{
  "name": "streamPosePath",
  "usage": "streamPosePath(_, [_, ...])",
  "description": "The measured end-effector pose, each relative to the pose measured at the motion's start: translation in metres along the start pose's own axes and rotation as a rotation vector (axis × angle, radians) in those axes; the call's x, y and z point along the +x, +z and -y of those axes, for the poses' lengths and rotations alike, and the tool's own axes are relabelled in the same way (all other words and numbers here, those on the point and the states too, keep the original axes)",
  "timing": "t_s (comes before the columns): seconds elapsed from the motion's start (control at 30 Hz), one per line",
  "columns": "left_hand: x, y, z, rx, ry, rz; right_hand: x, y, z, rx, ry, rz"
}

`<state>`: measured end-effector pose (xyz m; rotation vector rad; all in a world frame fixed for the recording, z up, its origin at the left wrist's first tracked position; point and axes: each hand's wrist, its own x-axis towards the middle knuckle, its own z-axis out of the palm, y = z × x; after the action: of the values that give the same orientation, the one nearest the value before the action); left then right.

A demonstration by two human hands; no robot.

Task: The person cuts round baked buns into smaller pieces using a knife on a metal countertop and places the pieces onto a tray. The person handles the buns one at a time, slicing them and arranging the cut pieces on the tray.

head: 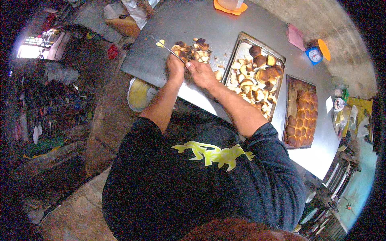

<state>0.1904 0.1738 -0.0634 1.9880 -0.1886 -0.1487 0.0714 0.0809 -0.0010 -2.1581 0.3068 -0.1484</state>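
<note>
My right hand (pixel 202 73) grips a long thin knife (pixel 166 48), its blade slanting up and left across the front of my left hand (pixel 175 67). The left hand is against a heap of cut bread pieces (pixel 201 55) on the metal tabletop (pixel 187 24). Its fingers are mostly hidden, so whether they hold a piece cannot be told. Some pieces have dark brown crusts, others show pale crumb. By the blade's far end lies a small yellow piece (pixel 160 43). Right of my hands, a paper-lined baking tray (pixel 232 60) carries many bread pieces and browned rolls (pixel 260 61).
A second tray (pixel 292 96) holds joined browned rolls (pixel 302 120). Farther back are a blue dial scale (pixel 314 56), a pink cloth (pixel 295 37) and a container on an orange base (pixel 230 9). Below the table's left edge sits a round yellowish tub (pixel 139 94).
</note>
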Motion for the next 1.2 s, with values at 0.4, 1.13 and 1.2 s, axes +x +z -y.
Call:
streamPosePath(0.4, [-0.015, -0.006, -0.031, -0.588, -0.490, -0.087, -0.010, 0.008, -0.011, -0.148, -0.009, -0.105])
streamPosePath(1.13, [0.018, -0.013, -0.003, -0.856, -0.535, 0.110, -0.018, 0.015, -0.038, -0.052, 0.237, -0.077])
streamPosePath(1.2, [0.017, -0.018, -0.013, -0.912, -0.560, 0.127, -0.018, 0.018, -0.052, -0.087, 0.256, -0.132])
